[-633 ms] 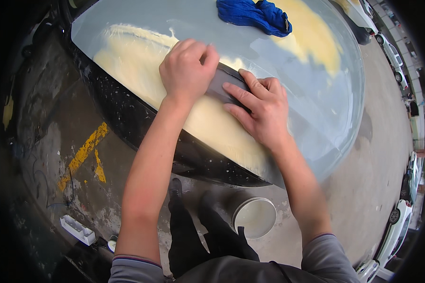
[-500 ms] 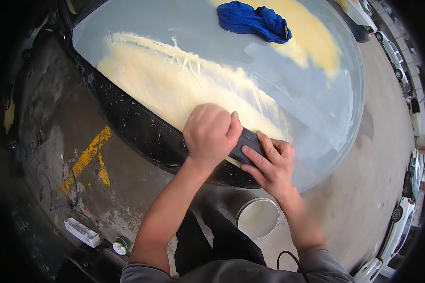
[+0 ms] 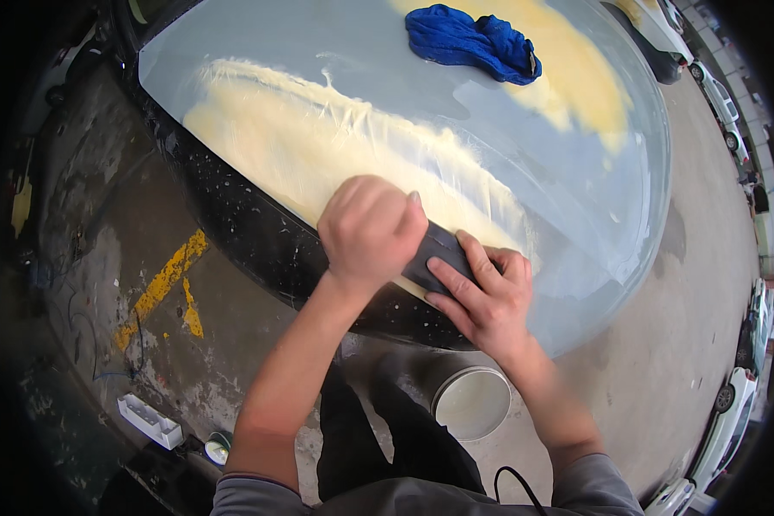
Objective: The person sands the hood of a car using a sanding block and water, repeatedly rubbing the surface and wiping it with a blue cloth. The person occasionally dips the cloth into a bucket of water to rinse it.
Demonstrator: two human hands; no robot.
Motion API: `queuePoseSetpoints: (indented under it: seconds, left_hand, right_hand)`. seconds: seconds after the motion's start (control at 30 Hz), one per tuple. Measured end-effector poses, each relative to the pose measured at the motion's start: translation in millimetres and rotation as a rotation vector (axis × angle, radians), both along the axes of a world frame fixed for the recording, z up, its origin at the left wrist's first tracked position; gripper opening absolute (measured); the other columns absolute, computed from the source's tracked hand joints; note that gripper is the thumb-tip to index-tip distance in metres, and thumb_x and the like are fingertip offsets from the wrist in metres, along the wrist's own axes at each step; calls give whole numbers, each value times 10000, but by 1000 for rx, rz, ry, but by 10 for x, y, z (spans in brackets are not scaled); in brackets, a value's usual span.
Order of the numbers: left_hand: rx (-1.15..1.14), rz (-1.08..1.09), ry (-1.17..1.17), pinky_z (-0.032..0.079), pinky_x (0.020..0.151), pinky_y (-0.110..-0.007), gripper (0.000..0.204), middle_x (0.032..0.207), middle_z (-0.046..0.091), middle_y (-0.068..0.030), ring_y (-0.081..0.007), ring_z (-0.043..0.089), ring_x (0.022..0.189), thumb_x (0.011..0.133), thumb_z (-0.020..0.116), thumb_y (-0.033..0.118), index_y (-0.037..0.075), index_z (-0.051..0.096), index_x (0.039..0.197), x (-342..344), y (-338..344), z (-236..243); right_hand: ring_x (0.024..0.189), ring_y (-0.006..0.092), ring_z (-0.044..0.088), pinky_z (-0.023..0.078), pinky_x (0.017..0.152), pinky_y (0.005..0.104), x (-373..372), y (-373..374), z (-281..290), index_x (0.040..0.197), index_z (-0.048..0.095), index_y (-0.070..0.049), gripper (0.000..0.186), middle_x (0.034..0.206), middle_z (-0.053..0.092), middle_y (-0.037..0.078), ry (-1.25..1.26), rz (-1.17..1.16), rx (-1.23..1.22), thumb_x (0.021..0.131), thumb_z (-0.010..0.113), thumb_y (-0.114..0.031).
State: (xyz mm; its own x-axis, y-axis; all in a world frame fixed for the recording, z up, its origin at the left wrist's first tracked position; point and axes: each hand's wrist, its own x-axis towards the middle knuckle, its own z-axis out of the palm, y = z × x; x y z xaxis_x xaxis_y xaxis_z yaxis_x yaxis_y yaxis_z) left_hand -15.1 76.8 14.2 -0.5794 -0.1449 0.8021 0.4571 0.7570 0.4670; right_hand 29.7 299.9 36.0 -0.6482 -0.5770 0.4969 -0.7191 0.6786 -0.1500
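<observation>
A long dark sanding block (image 3: 436,251) lies on a car bonnet (image 3: 568,232) of grey primer, along its near edge by the black bodywork (image 3: 232,219). My left hand (image 3: 371,230) is closed in a fist around the block's left end. At the other end my right hand (image 3: 490,297) grips it, fingers laid over its top. Under and beyond the block spreads a long patch of cream body filler (image 3: 275,142), ridged along its far border. The block's underside is hidden.
A bunched blue cloth (image 3: 473,43) rests farther back on the bonnet, beside a second yellowish patch (image 3: 568,77). A round pale bucket (image 3: 473,404) stands by my legs. On the floor at left are a white tray (image 3: 149,421) and a small tin (image 3: 218,447). Parked cars (image 3: 727,417) line the right.
Both hands and the sanding block have slid a little to the left and away from me along the bonnet's edge. The whole view has shifted slightly.
</observation>
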Motion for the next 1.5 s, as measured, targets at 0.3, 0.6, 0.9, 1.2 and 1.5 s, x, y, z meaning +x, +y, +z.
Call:
queuePoseSetpoints:
  seconds: [0.3, 0.6, 0.9, 1.2, 1.5]
  left_hand:
    - [2, 14, -51, 603, 725, -394, 168, 834, 735, -114, -322, 747, 809, 857, 833, 8, 43, 693, 770, 308, -139, -139]
    - [11, 183, -192, 516, 642, -451, 321, 804, 700, -105, -338, 677, 719, 1036, 780, 208, 35, 682, 784, -631, -780, 178]
    - [8, 165, -163, 523, 654, -455, 300, 806, 703, -97, -346, 679, 723, 1027, 764, 199, 61, 694, 771, -643, -756, 236]
    - [-24, -33, 3, 566, 659, -418, 236, 759, 686, -96, -314, 702, 728, 861, 832, 20, 52, 645, 720, -114, -485, 5]
    - [14, -55, -41, 583, 679, -417, 230, 767, 703, -128, -334, 715, 727, 872, 837, 6, 49, 661, 730, 267, -442, -124]
  right_hand:
    - [1056, 311, 721, 524, 936, 433, 340, -146, -157, 1271, 922, -242, 521, 1430, 814, 150, -57, -24, -51, 784, 975, -421]
    - [1025, 270, 637, 489, 897, 448, -740, -850, 104, 1233, 893, -279, 442, 1377, 763, -12, 70, 24, -132, 799, 952, -337]
    - [993, 308, 620, 535, 922, 419, -729, -797, 217, 1317, 893, -234, 485, 1472, 788, 88, 52, 47, -81, 853, 951, -358]
    - [1014, 268, 669, 507, 915, 411, 11, -472, -64, 1312, 884, -290, 555, 1478, 766, 78, 39, -33, -37, 775, 976, -400]
    - [1032, 262, 678, 505, 947, 423, 374, -472, -222, 1295, 893, -287, 570, 1512, 746, 84, -22, -38, -35, 746, 973, -419]
